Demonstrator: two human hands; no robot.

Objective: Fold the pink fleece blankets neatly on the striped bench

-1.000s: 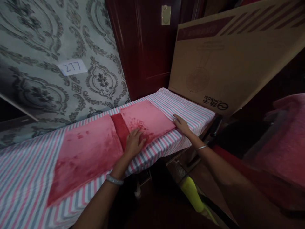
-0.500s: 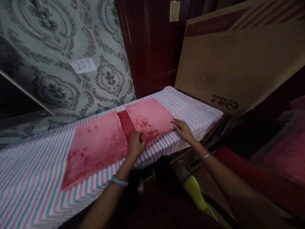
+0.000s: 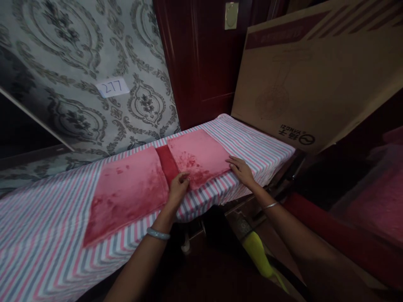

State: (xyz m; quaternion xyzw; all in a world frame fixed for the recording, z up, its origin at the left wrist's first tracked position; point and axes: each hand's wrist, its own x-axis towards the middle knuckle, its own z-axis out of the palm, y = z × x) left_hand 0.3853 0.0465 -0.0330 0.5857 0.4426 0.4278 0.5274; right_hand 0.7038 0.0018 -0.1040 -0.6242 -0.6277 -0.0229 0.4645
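Observation:
A pink plush cloth (image 3: 208,149) with darker red patches lies flat on a striped sheet (image 3: 252,138). To its left is a second pink plush piece (image 3: 132,180), and a plain red strip (image 3: 168,163) shows between the two. My left hand (image 3: 179,187) is at the near left corner of the right-hand cloth, thumb and fingers closed together on its edge. Fingers slightly apart, my right hand (image 3: 242,171) rests its fingertips on the right edge of the same cloth. Whether the two pink pieces are joined I cannot tell.
A large cardboard box (image 3: 315,79) leans at the back right beside a dark red door (image 3: 201,63). Patterned wallpaper bears a paper marked 277 (image 3: 112,87). Below the near edge is a yellow-green object (image 3: 258,253). Pink material in clear plastic (image 3: 374,193) sits at right.
My left hand has shifted slightly to the left and its fingers have turned a little. The right hand stays at the right edge, and the cloths lie much as before.

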